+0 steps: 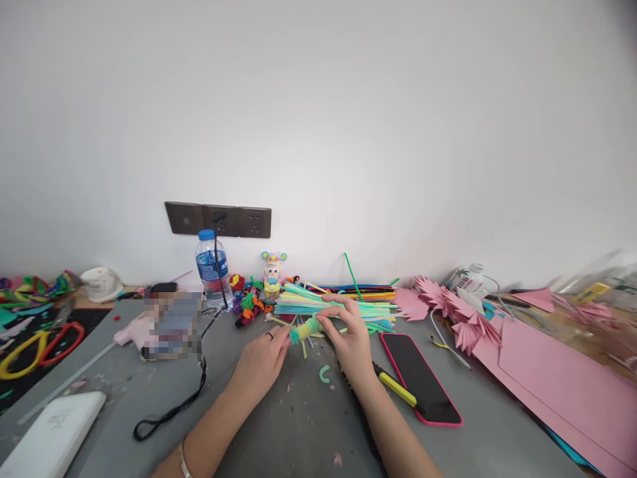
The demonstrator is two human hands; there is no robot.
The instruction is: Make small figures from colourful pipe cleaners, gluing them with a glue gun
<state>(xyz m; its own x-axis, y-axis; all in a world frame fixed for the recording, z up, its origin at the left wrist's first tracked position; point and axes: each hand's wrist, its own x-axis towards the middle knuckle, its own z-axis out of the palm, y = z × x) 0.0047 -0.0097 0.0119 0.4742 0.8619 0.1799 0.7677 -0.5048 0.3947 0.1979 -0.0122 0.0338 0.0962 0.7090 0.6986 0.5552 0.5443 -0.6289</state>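
Observation:
Between my two hands is a small fuzzy yellow-and-green pipe-cleaner piece [304,330], rolled into a short tube shape with turquoise at its left end. My left hand [263,355] has its fingers closed at the turquoise end, a dark ring on one finger. At the other end my right hand [351,338] pinches the green part between thumb and finger, its other fingers raised. Just below, a curved mint-green piece [324,374] lies on the grey mat [298,431]. Behind my hands spreads a bundle of pastel pipe cleaners [293,302].
A small figurine [273,275] and a water bottle [213,269] stand by the wall. Rightward lie a yellow-handled cutter [397,388], a pink-edged phone [423,378] and pink paper [562,392]. On the left are scissors [62,344], a black cord [172,415] and a white box-like object [54,435].

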